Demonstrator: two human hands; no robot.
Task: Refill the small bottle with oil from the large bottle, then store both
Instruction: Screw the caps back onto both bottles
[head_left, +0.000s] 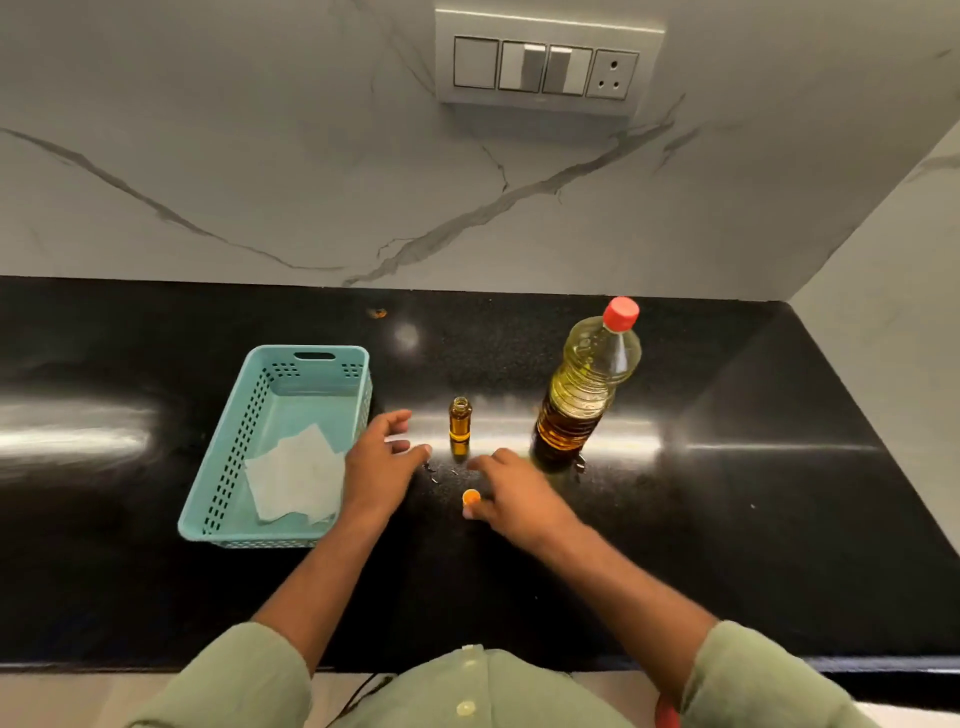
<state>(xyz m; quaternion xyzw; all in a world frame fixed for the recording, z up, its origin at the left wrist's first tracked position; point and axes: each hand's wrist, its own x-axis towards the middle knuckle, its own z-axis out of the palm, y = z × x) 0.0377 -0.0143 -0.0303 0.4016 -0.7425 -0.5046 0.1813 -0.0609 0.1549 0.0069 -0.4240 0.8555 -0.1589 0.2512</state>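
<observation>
Hovering unclenched left hand (382, 457) and right hand (511, 499) beside the uncapped small bottle (460, 426), right fingertips nearing its orange cap (470, 497), likely recapping before storing.

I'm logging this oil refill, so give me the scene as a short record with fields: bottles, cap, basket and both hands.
small bottle: upright, uncapped, amber oil inside
large bottle: upright, red cap on, right of the small one
small cap: orange, on the counter by the right thumb
basket: teal, holds white tissues
left hand: open, empty
right hand: open, holds nothing
</observation>
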